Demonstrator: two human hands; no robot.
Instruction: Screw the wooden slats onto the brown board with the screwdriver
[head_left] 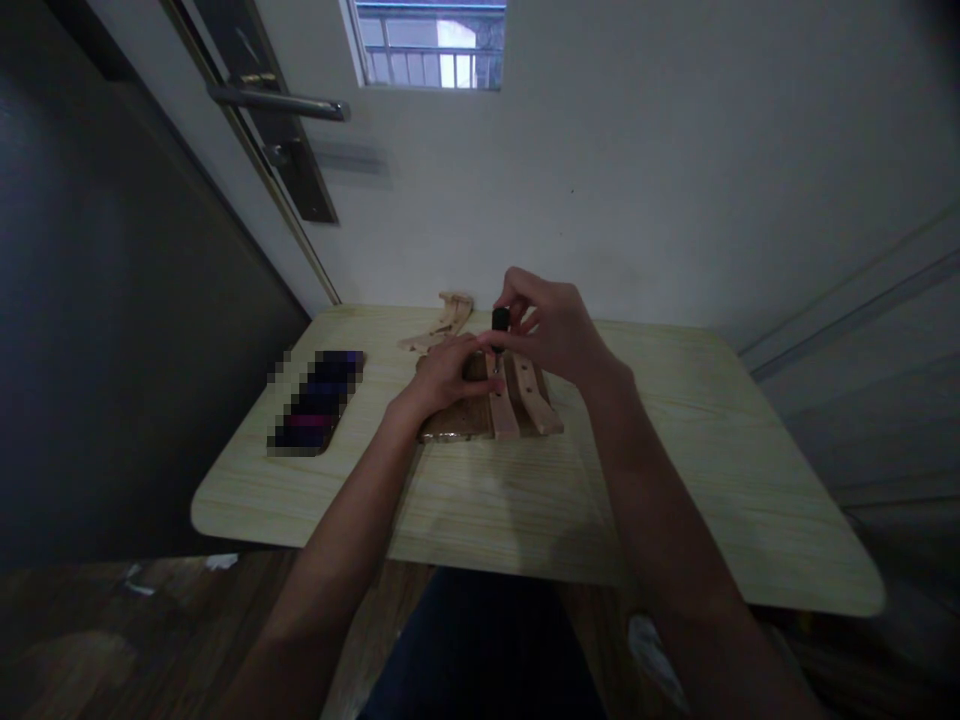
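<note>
A brown wooden board (457, 420) lies on the pale wooden table (525, 500). Two light wooden slats (536, 395) rest across its right part. My right hand (551, 330) is closed round a small black-handled screwdriver (500, 320), held upright with its tip down on the left slat. My left hand (442, 375) lies on the board beside that slat, its fingers pressed against the wood near the tool's tip. More pale wooden pieces (442, 320) lie behind the board at the table's far edge.
A dark, blurred-out flat object (319, 400) lies on the table's left part. A white wall stands right behind the table. A door with a metal lever handle (277, 100) is at the upper left, and a small window (431, 45) above.
</note>
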